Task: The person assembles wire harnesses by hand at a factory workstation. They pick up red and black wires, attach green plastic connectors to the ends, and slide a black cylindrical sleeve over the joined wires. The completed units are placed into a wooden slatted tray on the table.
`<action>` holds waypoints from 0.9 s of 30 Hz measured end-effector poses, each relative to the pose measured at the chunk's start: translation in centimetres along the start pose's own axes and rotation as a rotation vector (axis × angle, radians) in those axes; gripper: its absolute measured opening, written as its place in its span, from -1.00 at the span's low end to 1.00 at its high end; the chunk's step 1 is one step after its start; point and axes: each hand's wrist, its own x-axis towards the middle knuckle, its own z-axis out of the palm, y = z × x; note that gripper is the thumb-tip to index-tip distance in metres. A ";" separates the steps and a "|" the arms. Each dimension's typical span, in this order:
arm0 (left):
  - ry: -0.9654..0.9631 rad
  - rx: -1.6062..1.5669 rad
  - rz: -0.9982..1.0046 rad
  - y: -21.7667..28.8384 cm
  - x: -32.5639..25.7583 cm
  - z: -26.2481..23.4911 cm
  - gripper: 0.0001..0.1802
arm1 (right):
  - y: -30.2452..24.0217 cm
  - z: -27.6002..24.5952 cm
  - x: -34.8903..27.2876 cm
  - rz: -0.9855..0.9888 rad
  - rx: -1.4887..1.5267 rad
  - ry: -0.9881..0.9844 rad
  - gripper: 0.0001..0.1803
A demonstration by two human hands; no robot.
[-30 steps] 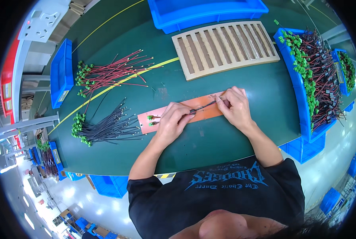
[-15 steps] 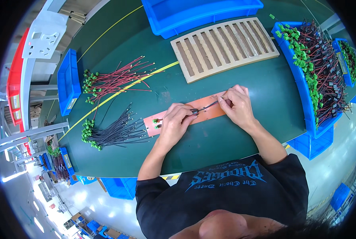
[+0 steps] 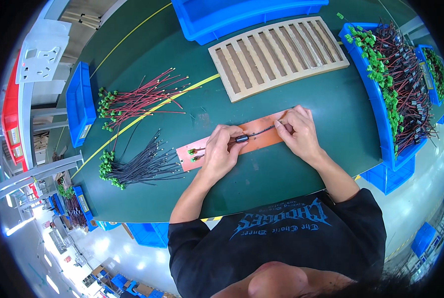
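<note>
On an orange, copper-coloured board [image 3: 259, 128] lie two wires [image 3: 261, 131] with green connectors [image 3: 194, 154] at their left end. A short black cylinder [image 3: 242, 139], like a ferrite core, sits around the wires. My left hand [image 3: 221, 151] is closed beside it, thumb and fingertips gripping the cylinder's left end; the wires run on under this hand. With thumb and forefinger, my right hand [image 3: 301, 135] pinches the right end of the wires over the board. The wire tips are hidden in its fingers.
Left of the board lie a bundle of black wires [image 3: 145, 164] and one of red wires [image 3: 140, 102], both with green connectors. A slotted wooden rack [image 3: 281, 57] stands beyond. Blue bins stand behind it [image 3: 251, 25], at left [image 3: 80, 104] and, full of wire assemblies, at right [image 3: 373, 99].
The fingers of my left hand have shifted slightly left, and more of the black cylinder shows. My right hand keeps its pinch in nearly the same place. The whole view has shifted a little.
</note>
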 end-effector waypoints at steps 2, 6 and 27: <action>-0.019 0.020 0.010 -0.3 0.0 0.1 -0.59 | 0.2 0.0 -0.1 0.020 0.016 -0.001 -0.75; -0.015 0.056 0.063 -0.4 0.2 0.4 -0.58 | -0.1 -0.4 0.1 0.007 0.003 0.016 -0.74; -0.198 0.595 0.392 1.3 1.6 -1.4 -0.67 | 0.8 -0.7 -0.4 0.028 -0.012 0.033 -0.74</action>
